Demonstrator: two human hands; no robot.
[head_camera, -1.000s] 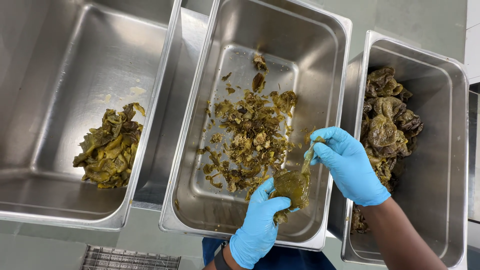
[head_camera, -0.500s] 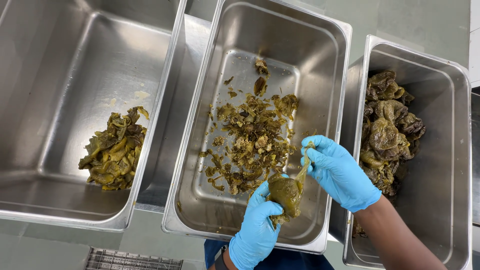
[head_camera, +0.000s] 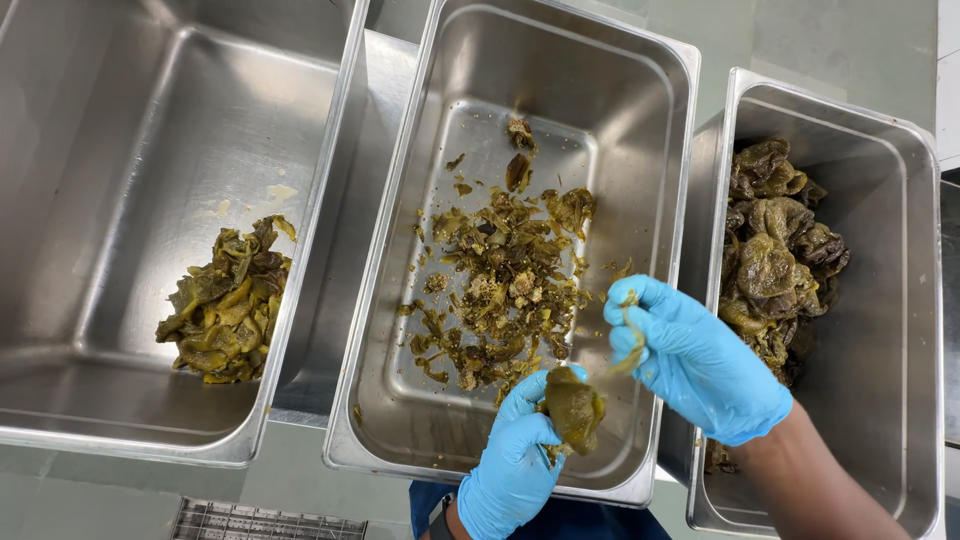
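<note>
My left hand (head_camera: 515, 455), in a blue glove, grips a soft olive-green roasted pepper (head_camera: 573, 408) over the near end of the middle steel pan (head_camera: 400, 300). My right hand (head_camera: 690, 355), also gloved in blue, pinches a thin strip of pepper skin (head_camera: 630, 335) just to the right of the pepper. A heap of skins, seeds and scraps (head_camera: 500, 285) lies on the middle pan's floor.
The left steel pan (head_camera: 120, 120) holds a small pile of peeled green peppers (head_camera: 225, 305). In the right steel pan (head_camera: 900, 300) lie dark whole roasted peppers (head_camera: 780, 250). A wire rack (head_camera: 260, 522) shows at the bottom edge, below the pans.
My right hand has drawn up and away from the pepper with a strip of skin. My left hand has kept hold of the pepper and shifted slightly.
</note>
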